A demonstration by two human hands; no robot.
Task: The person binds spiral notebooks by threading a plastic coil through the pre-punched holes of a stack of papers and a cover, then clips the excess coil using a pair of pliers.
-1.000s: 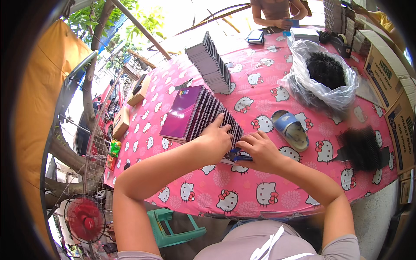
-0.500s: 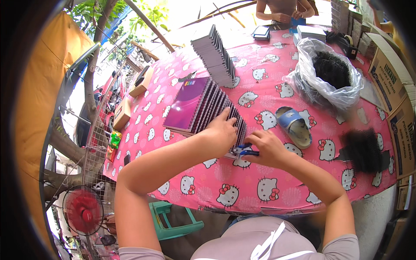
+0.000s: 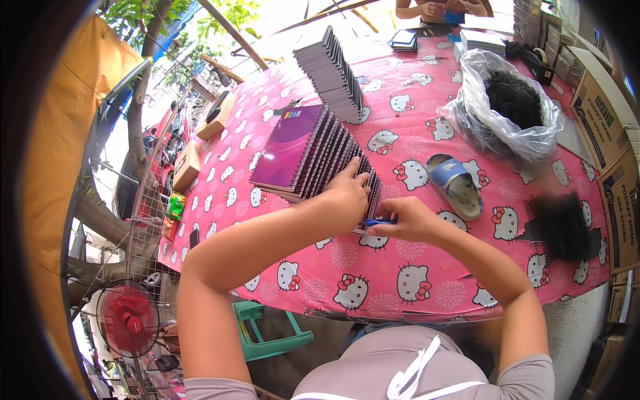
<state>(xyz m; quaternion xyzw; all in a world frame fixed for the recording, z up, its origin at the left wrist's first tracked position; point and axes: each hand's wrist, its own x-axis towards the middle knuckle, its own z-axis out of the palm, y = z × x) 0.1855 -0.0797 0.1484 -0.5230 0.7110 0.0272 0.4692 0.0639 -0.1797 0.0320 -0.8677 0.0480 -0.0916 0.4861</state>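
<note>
Purple spiral notebooks [image 3: 287,152] lie in a fanned, stepped stack left of the table's middle, their dark wire bindings facing right. My left hand [image 3: 348,193] rests across the bindings at the near right side of the stack, fingers spread over them. Small cutting pliers [image 3: 380,222] with blue handles are closed in my right hand [image 3: 412,219], their head against the near corner of the lowest notebook in the fan. The jaws are too small to read. Behind the fan stands a tall leaning stack of spiral notebooks [image 3: 328,73].
A blue slipper [image 3: 455,187] lies to the right on the pink table cover [image 3: 373,267]. Beyond it sits a plastic bag [image 3: 467,133] of black coils, with a dark coil pile [image 3: 560,227] nearer. Cardboard boxes [image 3: 603,127] line the right edge. Across the table, another person's hands [image 3: 443,10] hold something blue.
My right hand has shifted slightly with the pliers, whose handles were spread and are now squeezed together. My left hand has stayed on the bindings.
</note>
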